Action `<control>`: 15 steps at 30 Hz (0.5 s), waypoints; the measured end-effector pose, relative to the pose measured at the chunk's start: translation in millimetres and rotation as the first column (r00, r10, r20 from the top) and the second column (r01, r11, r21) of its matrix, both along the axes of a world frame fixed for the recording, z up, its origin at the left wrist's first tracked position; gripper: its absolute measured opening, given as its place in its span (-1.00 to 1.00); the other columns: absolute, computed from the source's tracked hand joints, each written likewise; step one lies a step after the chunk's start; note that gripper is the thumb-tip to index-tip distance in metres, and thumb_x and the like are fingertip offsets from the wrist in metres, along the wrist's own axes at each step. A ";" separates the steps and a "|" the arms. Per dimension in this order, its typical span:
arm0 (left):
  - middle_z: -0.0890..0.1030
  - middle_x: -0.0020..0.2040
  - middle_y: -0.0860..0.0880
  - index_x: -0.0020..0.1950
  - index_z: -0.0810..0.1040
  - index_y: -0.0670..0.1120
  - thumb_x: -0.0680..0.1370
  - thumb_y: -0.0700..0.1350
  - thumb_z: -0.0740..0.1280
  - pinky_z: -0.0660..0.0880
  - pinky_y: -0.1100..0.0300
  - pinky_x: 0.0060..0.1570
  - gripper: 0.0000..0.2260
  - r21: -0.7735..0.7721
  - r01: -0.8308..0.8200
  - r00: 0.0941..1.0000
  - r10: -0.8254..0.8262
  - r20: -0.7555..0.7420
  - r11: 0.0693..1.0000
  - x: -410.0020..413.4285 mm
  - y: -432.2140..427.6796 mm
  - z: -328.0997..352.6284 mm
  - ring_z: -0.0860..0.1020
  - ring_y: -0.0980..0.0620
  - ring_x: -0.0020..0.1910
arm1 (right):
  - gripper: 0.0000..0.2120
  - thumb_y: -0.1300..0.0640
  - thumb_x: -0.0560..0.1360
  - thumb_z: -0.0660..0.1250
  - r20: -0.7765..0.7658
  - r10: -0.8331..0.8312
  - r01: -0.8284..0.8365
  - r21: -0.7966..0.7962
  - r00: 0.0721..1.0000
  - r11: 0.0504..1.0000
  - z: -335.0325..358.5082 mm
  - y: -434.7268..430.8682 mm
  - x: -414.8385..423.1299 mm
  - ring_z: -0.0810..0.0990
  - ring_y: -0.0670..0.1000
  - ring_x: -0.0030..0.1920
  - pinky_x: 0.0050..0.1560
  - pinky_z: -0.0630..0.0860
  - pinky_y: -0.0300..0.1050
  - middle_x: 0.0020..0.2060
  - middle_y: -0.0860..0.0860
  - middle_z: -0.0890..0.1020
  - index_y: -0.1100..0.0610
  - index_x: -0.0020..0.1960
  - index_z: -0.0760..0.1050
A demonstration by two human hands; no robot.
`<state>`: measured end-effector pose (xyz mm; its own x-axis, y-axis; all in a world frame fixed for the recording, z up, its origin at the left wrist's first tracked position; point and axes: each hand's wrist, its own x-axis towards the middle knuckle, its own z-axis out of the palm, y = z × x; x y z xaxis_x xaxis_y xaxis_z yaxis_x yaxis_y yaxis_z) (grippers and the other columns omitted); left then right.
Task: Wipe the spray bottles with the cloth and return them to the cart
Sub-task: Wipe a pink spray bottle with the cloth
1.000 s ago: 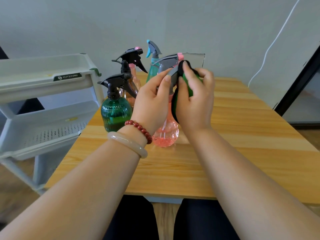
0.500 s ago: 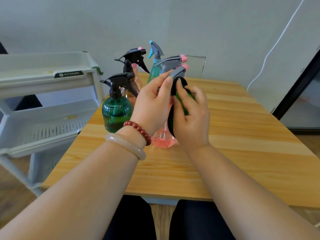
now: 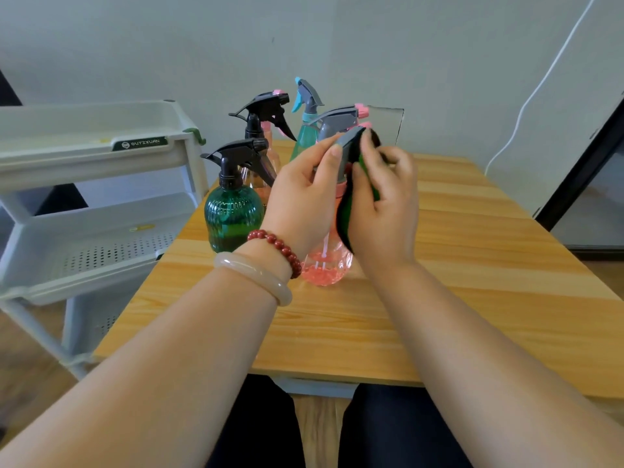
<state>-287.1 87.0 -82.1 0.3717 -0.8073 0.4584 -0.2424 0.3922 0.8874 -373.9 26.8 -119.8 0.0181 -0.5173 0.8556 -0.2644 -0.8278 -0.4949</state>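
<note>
A pink spray bottle (image 3: 325, 269) with a grey trigger head stands on the wooden table (image 3: 472, 298) in front of me. My left hand (image 3: 304, 201) grips its neck and head. My right hand (image 3: 381, 211) holds a dark green cloth (image 3: 347, 211) and presses it against the bottle's head and neck. Behind stand a dark green bottle (image 3: 233, 214) with a black sprayer, a peach bottle (image 3: 260, 130) with a black sprayer, a teal bottle (image 3: 305, 130) and another grey-headed bottle (image 3: 337, 121). The white cart (image 3: 101, 157) stands left of the table.
The cart's tiers are at table height and below, next to the table's left edge. A clear glass pane (image 3: 388, 126) leans at the table's back. A white cable (image 3: 540, 82) runs down the wall on the right, near a dark door frame (image 3: 580, 163).
My right hand with the cloth has slid down from the top of the trigger head to its side and the neck. The left hand has kept its grip.
</note>
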 end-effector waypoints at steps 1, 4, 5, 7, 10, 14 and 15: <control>0.64 0.12 0.14 0.28 0.59 0.01 0.68 -0.10 0.17 0.49 0.37 0.14 -0.74 0.003 0.004 1.000 -0.004 -0.012 1.000 1.0 0.1 -0.3 0.56 0.31 0.12 | -0.64 0.34 0.59 0.24 -0.023 0.036 -0.037 -0.017 0.999 0.999 -5.6 5.8 1.7 0.44 -0.12 0.07 0.15 0.35 -0.40 0.07 0.10 0.47 0.30 0.38 0.45; 0.65 0.13 0.12 0.27 0.60 0.03 0.68 -0.08 0.17 0.51 0.26 0.21 -0.74 0.002 0.011 1.000 -0.011 -0.019 1.000 2.3 1.0 -2.1 0.57 0.27 0.13 | -0.64 0.37 0.58 0.24 -0.100 0.089 -0.096 -0.068 0.991 0.993 -17.6 14.5 -4.8 0.44 -0.09 0.14 0.21 0.36 -0.32 0.10 0.05 0.45 0.30 0.37 0.45; 0.65 0.14 0.13 0.28 0.59 0.04 0.68 -0.08 0.17 0.50 0.26 0.21 -0.74 0.002 0.006 1.000 -0.006 -0.010 1.000 1.4 0.2 -2.2 0.57 0.27 0.14 | -0.65 0.36 0.58 0.24 -0.098 0.063 -0.070 -0.075 0.993 0.995 -14.4 8.1 -7.9 0.46 -0.07 0.12 0.19 0.38 -0.31 0.09 0.04 0.45 0.29 0.37 0.46; 0.63 0.14 0.15 0.30 0.58 0.03 0.69 -0.07 0.16 0.50 0.36 0.14 -0.73 0.001 -0.004 1.000 0.004 0.009 1.000 -0.2 -0.8 -2.3 0.56 0.32 0.12 | -0.65 0.32 0.59 0.23 -0.032 -0.012 0.011 -0.030 0.999 0.999 -4.2 -6.0 -8.8 0.50 0.01 0.08 0.13 0.44 -0.26 0.06 0.03 0.45 0.27 0.37 0.47; 0.64 0.11 0.15 0.28 0.58 0.03 0.69 -0.09 0.16 0.49 0.40 0.09 -0.74 -0.017 -0.011 1.000 0.011 0.008 1.000 0.5 -1.2 -1.9 0.57 0.33 0.10 | -0.64 0.30 0.60 0.22 0.013 -0.009 0.009 -0.003 1.000 1.000 -0.2 -2.6 0.8 0.48 -0.03 0.06 0.11 0.40 -0.35 0.04 0.05 0.45 0.28 0.38 0.46; 0.64 0.13 0.13 0.27 0.59 0.05 0.69 -0.09 0.16 0.49 0.33 0.17 -0.74 -0.013 -0.006 1.000 0.006 -0.003 1.000 0.9 -0.3 -4.1 0.56 0.28 0.13 | -0.64 0.34 0.60 0.22 -0.086 0.091 -0.095 -0.045 0.992 0.994 -17.8 11.9 -3.9 0.45 -0.09 0.12 0.20 0.38 -0.30 0.09 0.04 0.46 0.29 0.38 0.44; 0.64 0.15 0.13 0.29 0.58 0.04 0.68 -0.09 0.17 0.49 0.32 0.19 -0.74 -0.009 -0.011 1.000 0.011 -0.003 1.000 0.4 -1.1 -4.3 0.56 0.28 0.14 | -0.64 0.33 0.60 0.22 -0.075 0.065 -0.069 -0.046 0.995 0.997 -14.4 6.1 -5.6 0.45 -0.09 0.10 0.19 0.39 -0.30 0.08 0.04 0.46 0.28 0.38 0.45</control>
